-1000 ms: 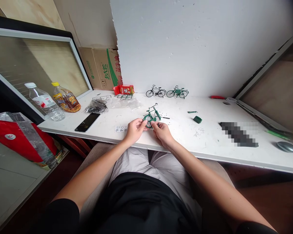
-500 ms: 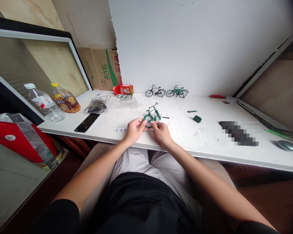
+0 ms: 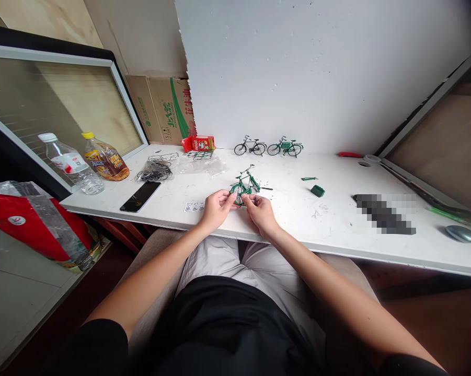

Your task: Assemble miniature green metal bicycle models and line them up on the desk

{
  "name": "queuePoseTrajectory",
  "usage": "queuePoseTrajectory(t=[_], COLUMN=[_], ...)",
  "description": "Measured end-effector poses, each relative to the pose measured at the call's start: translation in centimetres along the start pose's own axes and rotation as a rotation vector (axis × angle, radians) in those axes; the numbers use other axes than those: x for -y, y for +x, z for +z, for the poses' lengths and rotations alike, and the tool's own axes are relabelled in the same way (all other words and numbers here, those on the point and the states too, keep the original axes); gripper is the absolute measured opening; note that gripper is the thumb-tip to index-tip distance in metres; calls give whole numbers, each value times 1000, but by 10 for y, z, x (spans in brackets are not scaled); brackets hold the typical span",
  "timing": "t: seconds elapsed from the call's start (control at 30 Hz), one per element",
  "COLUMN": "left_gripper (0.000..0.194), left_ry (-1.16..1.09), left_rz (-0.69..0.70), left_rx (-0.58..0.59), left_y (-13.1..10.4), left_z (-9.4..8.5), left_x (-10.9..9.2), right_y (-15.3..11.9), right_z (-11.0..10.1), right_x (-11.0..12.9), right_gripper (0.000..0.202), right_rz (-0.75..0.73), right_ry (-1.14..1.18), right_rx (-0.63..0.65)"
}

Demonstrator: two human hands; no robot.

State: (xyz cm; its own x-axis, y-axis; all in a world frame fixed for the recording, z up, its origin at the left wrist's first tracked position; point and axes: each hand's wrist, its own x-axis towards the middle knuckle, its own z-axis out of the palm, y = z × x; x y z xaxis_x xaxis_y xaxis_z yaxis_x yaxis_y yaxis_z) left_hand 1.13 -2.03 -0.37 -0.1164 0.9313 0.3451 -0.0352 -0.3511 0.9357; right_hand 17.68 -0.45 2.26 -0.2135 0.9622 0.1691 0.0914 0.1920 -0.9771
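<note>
A small green model bicycle is held near the table's front edge, its handlebar pointing away from me. My left hand pinches it at the left side of the near wheel. On the other side of that wheel, my right hand grips it between thumb and fingers; the fingertips partly hide the wheel. A thin dark stick-like piece lies just right of the bicycle. Farther right rest a small green box-shaped part and a thin green part.
Two finished-looking model bicycles, one black and one green, stand by the wall. Left are a phone, bagged black parts, and two bottles, one clear and one yellow-capped. A mouse sits far right.
The model bicycle's handlebar end has shifted very slightly. Both hands keep their hold in nearly the same place.
</note>
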Motion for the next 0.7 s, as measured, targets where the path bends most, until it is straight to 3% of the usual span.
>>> queuePoseTrajectory(t=[0.53, 0.7], left_gripper=[48, 51], left_ry=[-52, -74], left_rz=[-80, -111], left_rx=[-35, -40], left_y=[2, 4], left_z=[2, 2], left_x=[-9, -6], right_y=[-1, 1], right_z=[-3, -4], right_x=[7, 10], right_gripper=[49, 41], right_rz=[78, 149], right_ry=[109, 218], right_rx=[41, 46])
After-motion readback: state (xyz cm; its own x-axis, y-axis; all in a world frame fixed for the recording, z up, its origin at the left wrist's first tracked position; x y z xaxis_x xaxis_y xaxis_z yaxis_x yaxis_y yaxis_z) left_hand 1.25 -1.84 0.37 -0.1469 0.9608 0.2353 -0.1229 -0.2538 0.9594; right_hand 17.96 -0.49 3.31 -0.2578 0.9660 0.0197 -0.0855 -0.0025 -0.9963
